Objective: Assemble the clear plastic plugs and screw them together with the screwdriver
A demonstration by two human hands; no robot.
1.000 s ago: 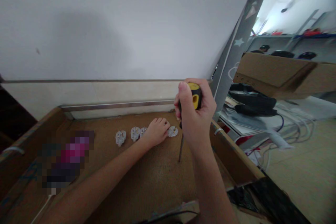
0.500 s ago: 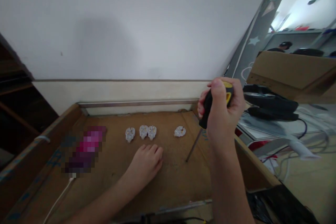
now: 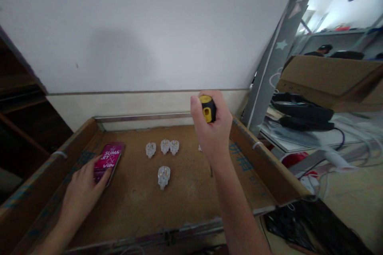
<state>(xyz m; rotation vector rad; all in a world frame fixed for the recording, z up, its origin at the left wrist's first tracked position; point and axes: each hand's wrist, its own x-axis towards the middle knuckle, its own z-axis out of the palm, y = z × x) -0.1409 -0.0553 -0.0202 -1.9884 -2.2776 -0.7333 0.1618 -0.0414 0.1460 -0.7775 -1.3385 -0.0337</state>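
My left hand [image 3: 80,187] is on the phone [image 3: 109,157] at the tray's left side, thumb along its right edge and fingers along its left. The screen is purple-pink with white lettering. My right hand [image 3: 213,127] is wrapped round the yellow-and-black handle of a screwdriver [image 3: 208,109], whose shaft points down behind the wrist. Pale three-pin plugs lie pins up: a single plug [image 3: 151,150], a touching pair [image 3: 170,146], and a nearer plug [image 3: 164,177]. Another plug [image 3: 200,148] is mostly hidden by my right wrist.
A brown cardboard-lined tray [image 3: 191,207] with raised sides stands against a white wall [image 3: 179,28]. Right of it, a grey post [image 3: 269,59], a cardboard box [image 3: 323,81], black items [image 3: 305,115] and cables crowd a white table. A person [image 3: 323,50] is in the far background.
My left hand has moved left from beside the plugs onto the phone, and a plug shows where it was. My right hand has shifted left with the screwdriver, partly covering the right-hand plug.
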